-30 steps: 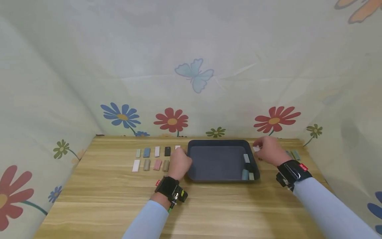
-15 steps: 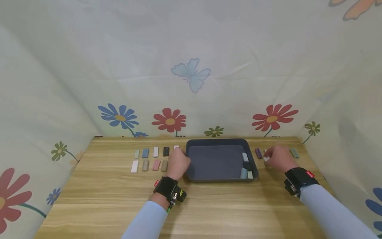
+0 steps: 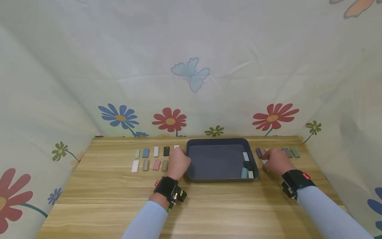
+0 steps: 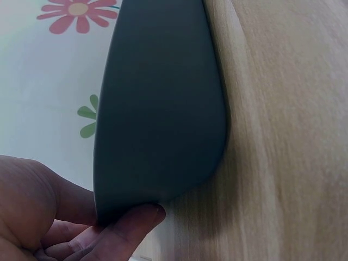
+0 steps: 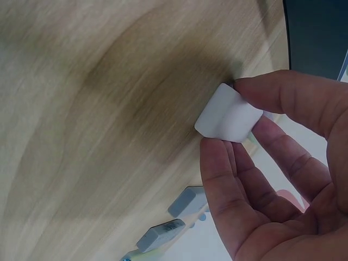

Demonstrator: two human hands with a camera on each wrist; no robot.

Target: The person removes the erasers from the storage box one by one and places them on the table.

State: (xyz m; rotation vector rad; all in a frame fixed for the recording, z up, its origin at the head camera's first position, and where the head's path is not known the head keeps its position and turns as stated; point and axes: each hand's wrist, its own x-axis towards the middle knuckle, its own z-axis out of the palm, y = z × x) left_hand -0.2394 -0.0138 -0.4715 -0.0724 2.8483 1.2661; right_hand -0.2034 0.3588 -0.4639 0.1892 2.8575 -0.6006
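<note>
My left hand (image 3: 179, 163) pinches the left end of a dark grey tray (image 3: 215, 162), with thumb and fingers on its wall (image 4: 157, 98) in the left wrist view. My right hand (image 3: 279, 161) is beside the tray's right end, low over the table. Between its thumb and fingertips it holds a small white block (image 5: 228, 115) with rounded edges. Inside the tray, at the right, lie a pale block (image 3: 245, 156), a black piece (image 3: 247, 165), a blue block (image 3: 244, 173) and a cream block (image 3: 250, 174).
Right of the tray stand a purple block (image 3: 259, 152), a grey block (image 3: 287, 152) and a green block (image 3: 295, 152). Two rows of small blocks, including a pink block (image 3: 156, 165) and a black block (image 3: 166, 151), lie left of the tray. A flowered cloth (image 3: 191, 99) hangs behind the wooden table (image 3: 209, 209).
My right hand has moved with the white block from the tray's right rim to the right and nearer the front, baring the purple block. The left hand stays on the tray.
</note>
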